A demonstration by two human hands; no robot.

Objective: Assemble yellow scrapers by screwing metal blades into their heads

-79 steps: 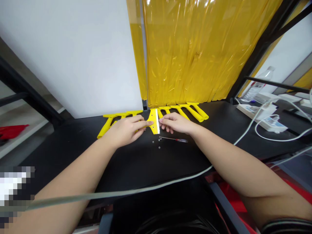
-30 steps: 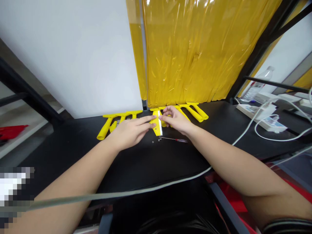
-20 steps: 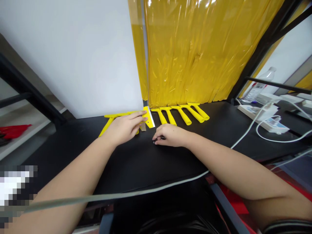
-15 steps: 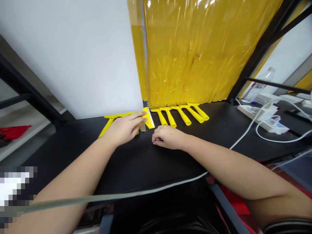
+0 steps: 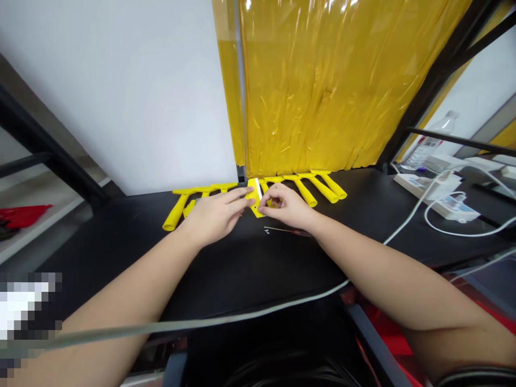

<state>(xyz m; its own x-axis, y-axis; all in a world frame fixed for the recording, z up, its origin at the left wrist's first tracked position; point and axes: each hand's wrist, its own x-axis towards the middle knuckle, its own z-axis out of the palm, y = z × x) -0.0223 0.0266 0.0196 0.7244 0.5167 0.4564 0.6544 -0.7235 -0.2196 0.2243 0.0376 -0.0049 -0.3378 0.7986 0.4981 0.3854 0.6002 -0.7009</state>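
In the head view, the left hand (image 5: 220, 215) is holding the scraper (image 5: 257, 212) between thumb and fingers; the right hand (image 5: 289, 207), its grip narrow, is sitting right at the blade (image 5: 258, 189) (whether pinching anything, I cannot tell). A screwdriver (image 5: 278, 229) is lying nearby.

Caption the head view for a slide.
Left hand and right hand at a white-edged yellow tool, screwdriver nearby on the table.

L hand (image 5: 215, 215) & R hand (image 5: 288, 204) bare, forearms (image 5: 374, 263) too. R sleeve (image 5: 478, 373) blk w/ thin pale stripes. Lap (image 5: 278, 344) blk w/ faint sheen, fabric unclear.
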